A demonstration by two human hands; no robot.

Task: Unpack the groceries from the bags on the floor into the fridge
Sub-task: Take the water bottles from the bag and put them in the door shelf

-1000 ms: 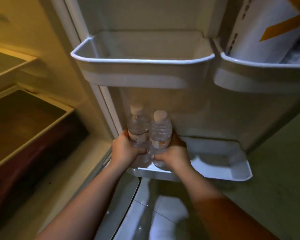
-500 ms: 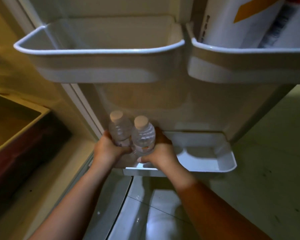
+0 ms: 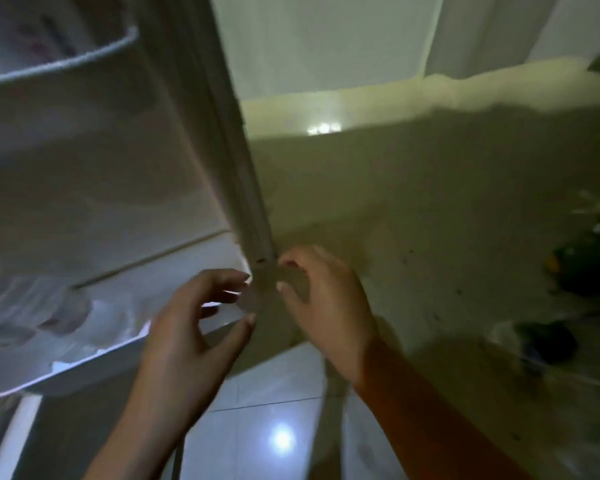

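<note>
Hovering in front of the lower corner of the open fridge door (image 3: 201, 140), both hands are now empty. The left hand (image 3: 187, 337) has its fingers spread and loosely curled, gripping nothing; the right hand (image 3: 329, 306) is likewise open, fingertips pointing toward the door edge without clearly touching it. Half a second ago each hand was wrapped around a water bottle at the lower door shelf; that grip has been released and the hands have come away to the right.

The two water bottles (image 3: 42, 310) are visible only as a blurred, pale shape at the left end of the lower door shelf (image 3: 94, 355); whether they stand upright cannot be told. The upper door shelf (image 3: 59, 64) appears at the top left, also smeared by motion.

The view has swung to the right since the earlier pictures. The fridge interior is no longer in view; the tiled floor (image 3: 430, 209) now fills the right half. At the far right edge, well apart from the hands, lie blurred dark items on the floor (image 3: 582, 268), among them something green and a lighter bag-like shape; their identity cannot be told.
</note>
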